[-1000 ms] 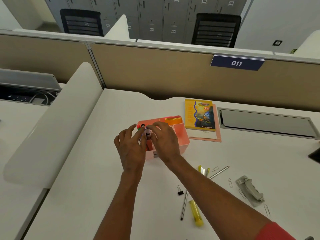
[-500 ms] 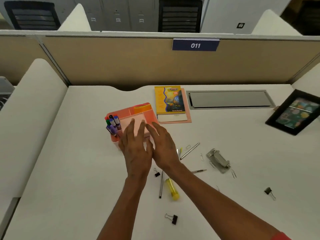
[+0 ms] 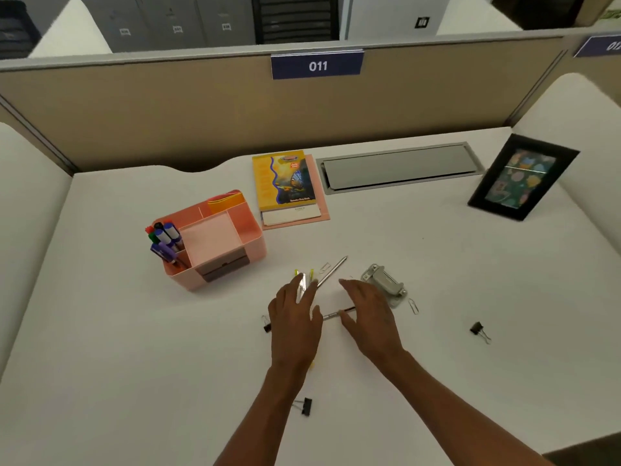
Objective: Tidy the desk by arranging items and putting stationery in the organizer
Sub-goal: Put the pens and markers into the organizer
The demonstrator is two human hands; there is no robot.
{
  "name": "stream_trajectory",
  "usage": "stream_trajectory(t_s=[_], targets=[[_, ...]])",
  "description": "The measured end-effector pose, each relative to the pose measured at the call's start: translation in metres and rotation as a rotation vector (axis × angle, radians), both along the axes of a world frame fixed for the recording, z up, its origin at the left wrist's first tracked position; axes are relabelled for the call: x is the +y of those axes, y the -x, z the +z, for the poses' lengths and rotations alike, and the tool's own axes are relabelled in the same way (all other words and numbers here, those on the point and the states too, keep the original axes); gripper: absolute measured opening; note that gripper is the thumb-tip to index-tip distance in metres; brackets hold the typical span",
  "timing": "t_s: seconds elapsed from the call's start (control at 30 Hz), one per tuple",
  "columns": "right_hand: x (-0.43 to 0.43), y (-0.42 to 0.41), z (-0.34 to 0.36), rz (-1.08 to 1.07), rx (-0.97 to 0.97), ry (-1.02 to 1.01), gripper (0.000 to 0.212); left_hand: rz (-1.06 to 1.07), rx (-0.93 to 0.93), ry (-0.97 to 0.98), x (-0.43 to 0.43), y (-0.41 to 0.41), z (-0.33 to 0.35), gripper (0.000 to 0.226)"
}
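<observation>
A pink organizer (image 3: pixel 235 260) stands on the white desk (image 3: pixel 100 331), with several markers (image 3: pixel 164 237) upright in its left compartment. My left hand (image 3: pixel 295 317) hovers with straight fingers over loose stationery: a silver pen (image 3: pixel 332 270) and yellow-tipped clips (image 3: pixel 304 275). My right hand (image 3: pixel 368 314) is spread open just right of it, above a thin dark pen (image 3: pixel 337 312). Neither hand holds anything. A grey staple remover (image 3: pixel 383 284) lies beside my right hand.
A yellow notebook (image 3: pixel 285 179) lies on a pink folder behind the organizer. A black picture frame (image 3: pixel 522 176) leans at the right. Black binder clips (image 3: pixel 479 329) and paper clips (image 3: pixel 413 306) are scattered about. A metal cable tray (image 3: pixel 400 169) sits at the back.
Both hands left the organizer and moved right and toward me, over the loose pens and clips. The markers now stand in the organizer. The view has swung right.
</observation>
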State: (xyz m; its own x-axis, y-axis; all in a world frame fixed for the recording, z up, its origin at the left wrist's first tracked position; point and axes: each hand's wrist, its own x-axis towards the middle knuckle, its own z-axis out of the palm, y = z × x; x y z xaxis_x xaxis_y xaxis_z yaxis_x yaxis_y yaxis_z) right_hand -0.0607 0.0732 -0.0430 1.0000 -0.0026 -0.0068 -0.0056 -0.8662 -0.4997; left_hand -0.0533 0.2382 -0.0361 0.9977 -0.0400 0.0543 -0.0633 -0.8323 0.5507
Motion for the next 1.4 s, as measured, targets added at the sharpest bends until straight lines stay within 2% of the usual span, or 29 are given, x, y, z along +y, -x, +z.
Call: stream_trajectory(t_s=[0.13,0.37,0.67,0.83,1.0,1.1,1.23,1.4], targets=[[-0.016,0.008,-0.015,-0.018,-0.007,0.085,0.049,-0.072,-0.014,-0.073,-0.019,-0.013,-0.002,0.052],[-0.023,0.000,-0.020,-0.055,0.022,0.033,0.008,-0.140,-0.043,-0.188,-0.052,-0.064,-0.010,0.050],[-0.044,0.022,-0.005,-0.072,-0.060,-0.117,0.007,-0.152,0.045,-0.305,-0.085,-0.113,-0.019,0.034],[-0.051,0.036,0.009,-0.122,-0.100,-0.297,0.004,-0.140,0.009,-0.146,-0.088,-0.115,-0.018,0.035],[-0.050,0.037,0.038,-0.242,-0.179,-0.514,0.012,-0.061,-0.072,0.312,-0.078,-0.100,0.016,0.022],[-0.040,0.026,0.060,-0.277,-0.229,-0.625,0.015,-0.043,-0.174,0.481,-0.060,-0.084,0.050,0.016],[-0.009,-0.001,0.093,-0.291,-0.247,-0.802,0.018,0.091,-0.295,0.583,-0.014,-0.067,0.093,0.018],[0.063,-0.041,0.126,-0.084,-0.276,-0.878,0.015,0.414,-0.510,0.553,0.072,-0.051,0.130,0.025]])
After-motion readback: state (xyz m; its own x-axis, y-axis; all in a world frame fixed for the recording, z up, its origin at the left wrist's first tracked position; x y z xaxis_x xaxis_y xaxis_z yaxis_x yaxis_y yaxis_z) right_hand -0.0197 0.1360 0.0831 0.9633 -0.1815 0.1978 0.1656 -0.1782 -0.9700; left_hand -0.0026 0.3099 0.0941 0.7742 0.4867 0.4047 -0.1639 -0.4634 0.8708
